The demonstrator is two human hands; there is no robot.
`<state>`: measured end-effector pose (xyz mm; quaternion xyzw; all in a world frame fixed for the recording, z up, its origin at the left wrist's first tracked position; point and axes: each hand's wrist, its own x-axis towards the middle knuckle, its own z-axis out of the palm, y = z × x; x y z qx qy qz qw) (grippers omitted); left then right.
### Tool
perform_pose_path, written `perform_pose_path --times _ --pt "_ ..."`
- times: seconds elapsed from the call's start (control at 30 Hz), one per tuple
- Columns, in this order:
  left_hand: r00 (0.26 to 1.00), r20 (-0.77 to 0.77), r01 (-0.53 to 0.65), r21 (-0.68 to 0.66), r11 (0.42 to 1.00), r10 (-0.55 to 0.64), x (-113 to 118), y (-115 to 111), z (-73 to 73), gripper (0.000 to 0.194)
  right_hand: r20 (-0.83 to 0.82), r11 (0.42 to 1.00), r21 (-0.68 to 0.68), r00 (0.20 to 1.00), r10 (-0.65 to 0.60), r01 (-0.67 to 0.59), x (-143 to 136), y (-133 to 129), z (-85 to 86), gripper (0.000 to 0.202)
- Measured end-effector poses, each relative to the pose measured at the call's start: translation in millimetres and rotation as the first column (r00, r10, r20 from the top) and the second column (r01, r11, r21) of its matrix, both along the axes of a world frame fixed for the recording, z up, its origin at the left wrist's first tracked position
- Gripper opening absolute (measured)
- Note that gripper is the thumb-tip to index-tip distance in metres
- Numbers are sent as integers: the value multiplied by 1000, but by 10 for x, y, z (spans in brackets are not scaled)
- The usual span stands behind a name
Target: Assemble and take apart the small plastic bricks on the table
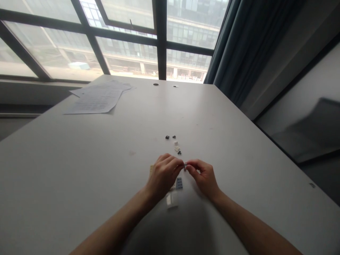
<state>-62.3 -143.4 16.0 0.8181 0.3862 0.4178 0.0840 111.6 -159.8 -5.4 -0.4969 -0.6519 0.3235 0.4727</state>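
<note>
My left hand (pixel 165 172) and my right hand (pixel 203 176) meet above the white table, their thumbs and fingers closed in a pinch on one small grey building-block piece (pixel 185 165). Most of that piece is hidden by the fingertips. Below it lies a blue-grey studded building plate (pixel 179 183), partly covered by my left hand. A cream piece (pixel 151 169) shows past the left knuckles. Nearer to me is a clear, shiny piece (pixel 171 201). Just beyond the fingers sit small white pieces (pixel 176 147) and a dark piece (pixel 179 152).
Two clusters of tiny dark pieces, one on the left (pixel 167 137) and one on the right (pixel 174 136), lie farther out on the table (pixel 79 170). Printed papers (pixel 98 99) rest at the far left. A window and a dark curtain (pixel 239 46) stand behind.
</note>
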Motion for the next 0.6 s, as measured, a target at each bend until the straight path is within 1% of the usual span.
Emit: perform_pose_path --times 0.1,0.27,0.43,0.6 --pt "999 3 40 12 999 -40 5 -21 17 9 -92 998 -68 996 0 -7 -14 -4 -11 13" --pt "993 19 119 -54 991 -118 -7 0 4 3 -157 992 -116 987 32 -50 -31 37 -20 14" --pt "993 19 113 -74 991 -112 -5 22 -43 3 -188 987 -137 980 57 -84 -45 63 -4 16" --pt "998 -22 58 -40 998 -58 -3 33 -49 10 -343 966 -208 936 76 -154 -70 57 10 16"
